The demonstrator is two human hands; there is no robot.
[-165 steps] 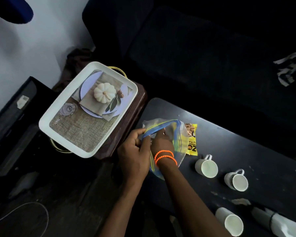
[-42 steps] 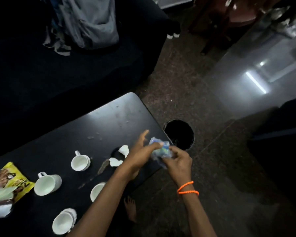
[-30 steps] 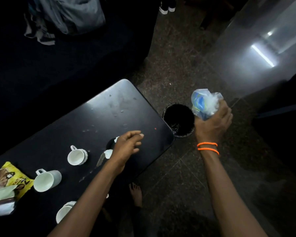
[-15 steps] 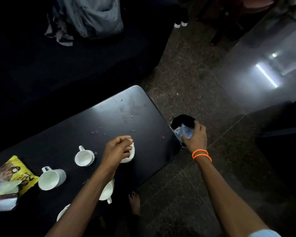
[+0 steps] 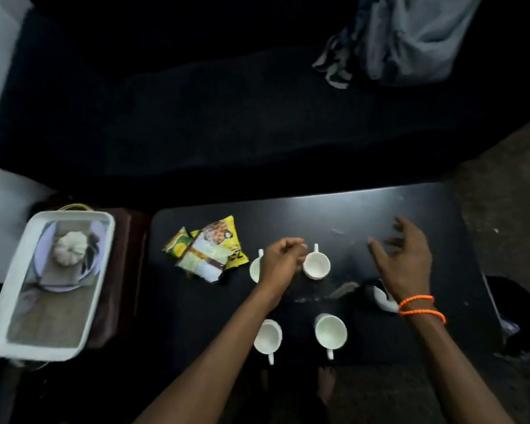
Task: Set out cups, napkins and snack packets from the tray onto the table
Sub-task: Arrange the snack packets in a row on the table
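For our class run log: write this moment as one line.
left hand: curled over cups | right hand: open above table | snack packets: on table | tray: beside table

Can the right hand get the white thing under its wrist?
Probably yes. The right hand hovers open above the table, and the white thing lies just below its wrist. Nothing covers it; the hand only needs to pull back a little.

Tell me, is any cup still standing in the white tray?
No. The white tray shows only its printed picture, and the four cups, such as one, stand on the black table.
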